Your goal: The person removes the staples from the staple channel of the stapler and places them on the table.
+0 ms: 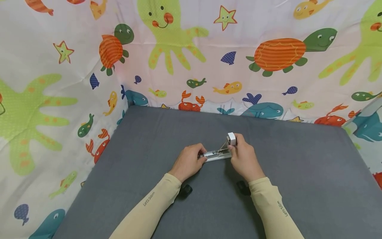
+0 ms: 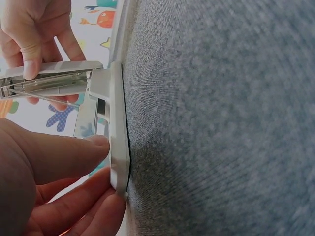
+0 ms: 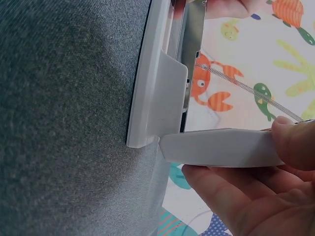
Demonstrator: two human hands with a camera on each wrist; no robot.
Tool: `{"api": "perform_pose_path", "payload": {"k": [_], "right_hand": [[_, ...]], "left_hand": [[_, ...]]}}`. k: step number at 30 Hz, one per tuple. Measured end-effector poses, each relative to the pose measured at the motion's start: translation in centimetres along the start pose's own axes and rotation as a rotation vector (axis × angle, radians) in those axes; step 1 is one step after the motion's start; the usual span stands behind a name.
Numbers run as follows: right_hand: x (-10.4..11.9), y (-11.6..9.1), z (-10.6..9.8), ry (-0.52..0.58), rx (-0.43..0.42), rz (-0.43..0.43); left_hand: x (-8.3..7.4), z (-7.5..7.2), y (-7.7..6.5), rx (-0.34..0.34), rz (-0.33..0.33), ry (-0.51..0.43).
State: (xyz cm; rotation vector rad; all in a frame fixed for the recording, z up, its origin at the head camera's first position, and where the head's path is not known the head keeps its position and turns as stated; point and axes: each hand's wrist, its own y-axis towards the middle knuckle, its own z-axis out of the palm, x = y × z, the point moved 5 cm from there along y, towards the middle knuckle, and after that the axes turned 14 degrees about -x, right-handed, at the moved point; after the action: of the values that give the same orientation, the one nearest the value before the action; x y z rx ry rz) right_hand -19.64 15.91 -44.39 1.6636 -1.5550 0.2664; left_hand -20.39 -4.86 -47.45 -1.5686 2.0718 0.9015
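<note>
A white stapler point(image 1: 217, 158) rests on the grey surface with its top cover swung up to about a right angle from the base. My left hand point(image 1: 188, 161) pinches the front end of the base between thumb and fingers, also plain in the left wrist view. The raised cover point(image 3: 224, 147) is gripped by my right hand point(image 1: 244, 157), thumb on one side and fingers on the other. A thin spring point(image 3: 246, 89) stretches from the metal staple channel point(image 2: 86, 115) to the cover. Whether staples lie in the channel I cannot tell.
Grey cloth point(image 1: 298, 172) covers the flat surface. Behind and to the left hangs a white curtain point(image 1: 209, 76) printed with sea animals. Dark wrist-worn devices show under both sleeves, one point(image 1: 185, 191) by the left wrist and another point(image 1: 243, 188) by the right.
</note>
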Motion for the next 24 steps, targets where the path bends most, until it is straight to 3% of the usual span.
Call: {"api": "perform_pose_path", "payload": {"k": [24], "right_hand": [[-0.05,0.02,-0.14,0.002,0.000,0.014]], "left_hand": [[0.02,-0.02,-0.12,-0.006,0.003,-0.010]]}}
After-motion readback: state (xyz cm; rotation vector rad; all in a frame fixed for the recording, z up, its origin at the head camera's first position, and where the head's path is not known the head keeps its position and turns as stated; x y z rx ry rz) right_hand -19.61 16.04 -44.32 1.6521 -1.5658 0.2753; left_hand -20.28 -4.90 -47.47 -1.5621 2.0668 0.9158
